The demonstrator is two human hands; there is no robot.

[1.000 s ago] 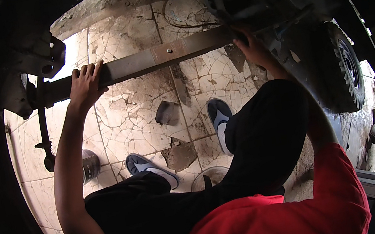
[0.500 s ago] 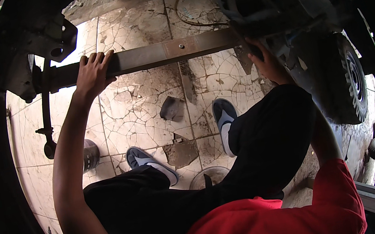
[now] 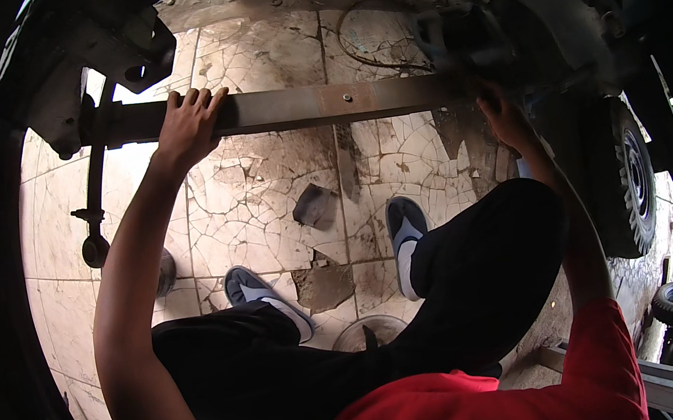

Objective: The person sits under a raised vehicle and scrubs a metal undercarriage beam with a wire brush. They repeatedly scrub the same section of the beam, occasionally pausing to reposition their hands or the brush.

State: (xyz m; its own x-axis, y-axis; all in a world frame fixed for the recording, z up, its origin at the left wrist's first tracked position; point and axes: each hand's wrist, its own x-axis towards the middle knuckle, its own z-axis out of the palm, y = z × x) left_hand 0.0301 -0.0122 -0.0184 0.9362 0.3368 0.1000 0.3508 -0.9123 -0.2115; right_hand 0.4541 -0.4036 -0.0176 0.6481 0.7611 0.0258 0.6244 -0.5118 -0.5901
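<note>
Head view looks down past a red shirt [image 3: 471, 411] and black trousers [image 3: 425, 302] at a person crouched under a vehicle, both arms raised to a long flat steel bar [image 3: 318, 103] that runs from one hand to the other; the left hand [image 3: 185, 129] is closed over the bar near its left end, fingers [image 3: 196, 100] curled over the top edge and the palm pressed to its face; the right hand [image 3: 504, 113] reaches the bar's right end where it meets a dark clump of undercarriage parts [image 3: 459, 35], but shadow hides the fingers there, so whether that hand grips or only touches cannot be told; the step in hand appears to be steadying or lining up the bar at its mount, the left hand bearing it while the right works the joint; the next move would likely call for the left grip to hold firm and level while the right finds its purchase by feel, since the joint is dark; a bolt [image 3: 347, 98] sits in the bar between the two hands, nearer the right; just beyond the left hand a thin rod [image 3: 92, 194] hangs down from the frame to a round end; below the hands lie cracked floor tiles [image 3: 260, 187] and two grey shoes [image 3: 267, 299]; a wheel [image 3: 632, 176] stands to the right of the right forearm.
</note>
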